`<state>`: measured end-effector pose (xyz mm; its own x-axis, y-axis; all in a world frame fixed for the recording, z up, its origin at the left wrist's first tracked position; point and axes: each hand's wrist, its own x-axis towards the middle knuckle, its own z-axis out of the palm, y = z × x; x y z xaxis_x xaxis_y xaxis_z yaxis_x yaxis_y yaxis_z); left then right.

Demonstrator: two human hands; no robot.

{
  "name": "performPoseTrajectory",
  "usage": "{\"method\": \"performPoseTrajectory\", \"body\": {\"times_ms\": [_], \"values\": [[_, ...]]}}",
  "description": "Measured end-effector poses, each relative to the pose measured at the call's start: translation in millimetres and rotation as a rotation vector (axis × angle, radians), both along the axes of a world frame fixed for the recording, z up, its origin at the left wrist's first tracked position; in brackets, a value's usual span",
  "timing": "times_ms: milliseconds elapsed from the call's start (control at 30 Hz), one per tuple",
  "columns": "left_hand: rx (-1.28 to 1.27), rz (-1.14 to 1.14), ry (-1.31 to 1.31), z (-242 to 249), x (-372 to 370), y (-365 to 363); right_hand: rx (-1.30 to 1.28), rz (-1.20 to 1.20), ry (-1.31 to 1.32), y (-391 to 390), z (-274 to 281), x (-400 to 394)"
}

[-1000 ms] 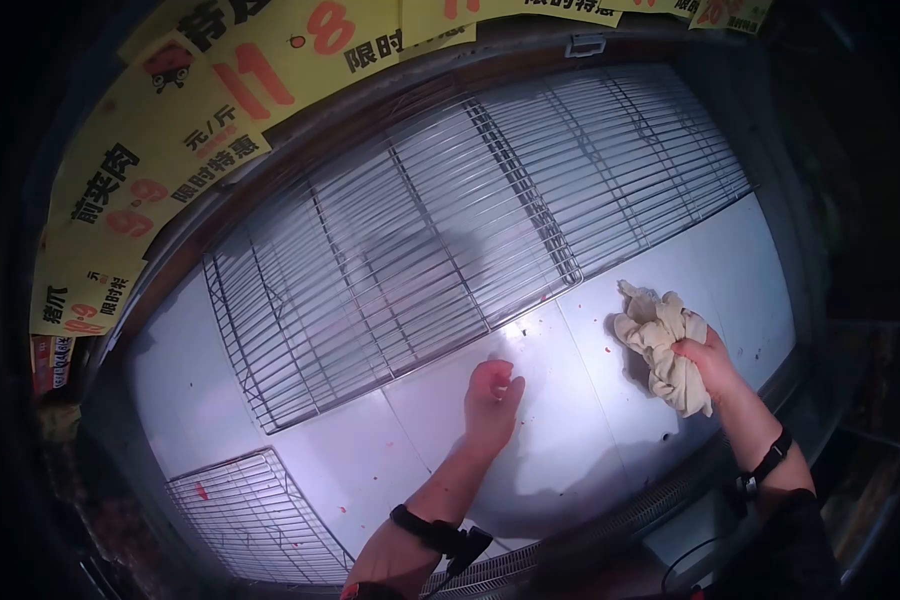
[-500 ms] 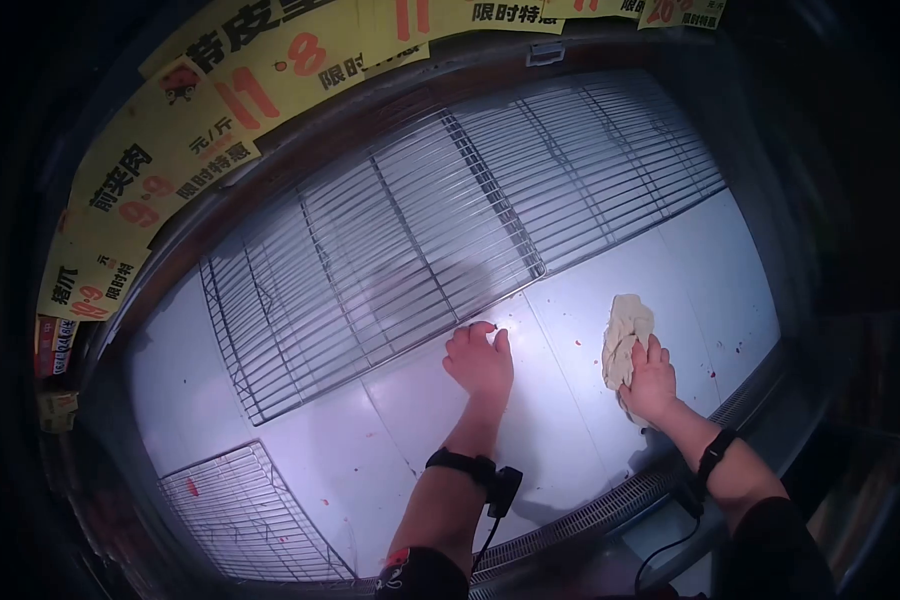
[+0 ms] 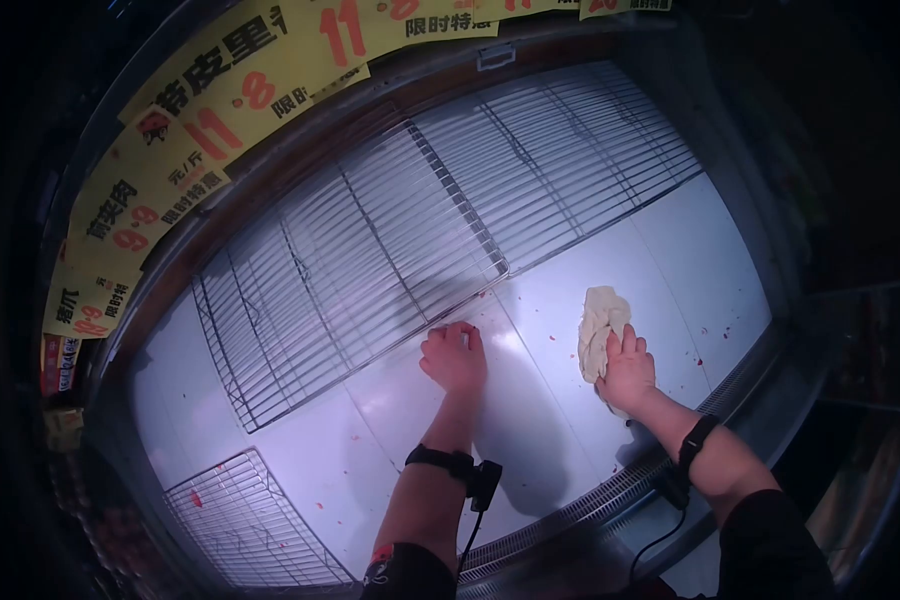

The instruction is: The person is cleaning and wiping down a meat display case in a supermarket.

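Two bare hands are over a white surface (image 3: 540, 440), and the picture's middle serves as the clock's centre. The right hand (image 3: 630, 372), towards 4 o'clock, lies against the pale, rumpled cloth (image 3: 600, 325), which sits just past 3 o'clock on the surface. Its fingers are bent and slightly apart along the cloth's near side; I cannot tell whether they pinch a fold. The left hand (image 3: 454, 355), at 6 o'clock close to centre, has its fingers curled in loosely, just beside the front rail of the large wire rack (image 3: 335, 285); whether they touch the rail or hold some scrap is hidden.

The likeliest trouble is smearing: red bits (image 3: 700, 362) lie beyond the right hand at about 3 o'clock, and a bunched cloth could drag over them rather than gather them. A push towards 5 o'clock could drop scraps into the slotted grille (image 3: 590, 508). At 6 o'clock, the cable (image 3: 470, 545) from the left wrist device (image 3: 484, 485) could snag if that arm swings wide. A knock from the left knuckles could shift the rack, since no fastening shows.
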<state>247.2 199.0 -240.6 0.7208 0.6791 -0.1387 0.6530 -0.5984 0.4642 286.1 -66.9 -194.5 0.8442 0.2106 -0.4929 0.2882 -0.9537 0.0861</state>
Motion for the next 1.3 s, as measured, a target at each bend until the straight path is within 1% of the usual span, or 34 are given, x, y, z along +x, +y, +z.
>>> {"method": "performPoseTrajectory", "body": {"times_ms": [133,167,233,267,333,400,467,533,600,633,667,700,733,767,833,867,900,933,967,1033,1067,1100,1133,1200,1267,1300], "values": [[-0.010,-0.013,-0.034,-1.5,-6.1,-0.3,0.006,0.008,-0.015,-1.0,-2.4,-1.5],[-0.061,-0.032,-0.028,0.4,-10.6,-0.1,0.006,0.011,-0.019,-0.3,-2.3,-1.8],[-0.156,-0.046,-0.015,20.6,-26.0,2.5,0.006,0.000,-0.029,-0.3,-3.6,-2.2],[-0.156,-0.118,-0.063,33.1,-42.6,5.8,0.009,0.010,-0.028,-0.4,-3.6,-1.6],[-0.148,-0.237,-0.141,79.6,-93.6,12.0,0.003,0.010,-0.006,-1.2,0.2,-0.1],[-0.086,-0.423,-0.172,141.0,-156.4,28.5,-0.004,0.029,0.010,1.5,-0.2,3.2],[-0.011,-0.447,-0.145,192.8,-226.1,40.4,-0.010,0.062,0.003,-1.9,-5.4,5.1],[0.016,-0.363,-0.064,244.7,-291.1,48.1,-0.012,0.085,-0.007,-3.8,-9.1,5.5],[0.067,-0.161,0.052,288.3,-352.2,47.4,-0.028,0.101,-0.009,-6.1,-8.4,5.6],[0.092,-0.016,0.060,303.8,-383.2,43.3,-0.036,0.102,-0.014,-6.7,-9.4,6.5],[0.160,0.092,0.095,317.3,-417.5,37.3,-0.045,0.104,-0.018,-6.7,-10.3,6.1],[0.208,0.300,0.081,324.0,-454.1,27.9,-0.053,0.107,-0.026,-5.6,-11.5,6.4],[0.271,0.437,0.051,324.4,-499.9,20.5,-0.049,0.107,-0.035,-5.4,-12.1,5.8],[0.382,0.473,0.005,324.1,-539.7,13.2,-0.043,0.107,-0.051,-5.2,-12.8,5.8],[0.369,0.760,0.244,312.7,-623.5,-9.0,-0.025,0.112,-0.079,-8.1,-16.9,5.4],[0.216,0.853,0.547,298.3,-683.4,-23.9,0.015,0.111,-0.092,-9.3,-18.2,6.4],[0.029,0.854,0.930,284.5,-742.3,-38.6,0.063,0.104,-0.102,-12.0,-20.7,6.1],[-0.178,0.758,1.260,271.2,-799.6,-52.8,0.126,0.126,-0.100,-17.6,-26.4,8.7],[-0.084,0.717,1.219,272.6,-801.6,-57.2,0.183,0.147,-0.098,-26.2,-31.6,13.9],[0.097,0.630,1.142,272.6,-803.7,-65.9,0.188,0.199,0.003,-40.6,-36.0,34.4],[0.259,0.704,1.005,268.3,-797.3,-63.0,0.277,0.250,0.056,-36.9,-37.6,52.9],[0.226,0.661,1.094,263.8,-812.2,-46.4,0.348,0.259,0.112,-50.8,-32.9,63.2],[0.193,0.612,1.191,266.1,-824.4,-31.9,0.491,0.253,0.217,-61.1,-32.6,77.6],[0.392,0.921,0.800,299.0,-770.7,3.2,0.725,0.192,0.401,-51.3,-18.8,88.9],[0.528,1.003,0.662,305.8,-760.0,42.3,0.892,0.071,0.555,-16.2,23.1,67.3],[0.516,0.954,0.509,313.3,-752.4,62.7,0.901,0.092,0.552,2.1,37.4,54.0]]}}
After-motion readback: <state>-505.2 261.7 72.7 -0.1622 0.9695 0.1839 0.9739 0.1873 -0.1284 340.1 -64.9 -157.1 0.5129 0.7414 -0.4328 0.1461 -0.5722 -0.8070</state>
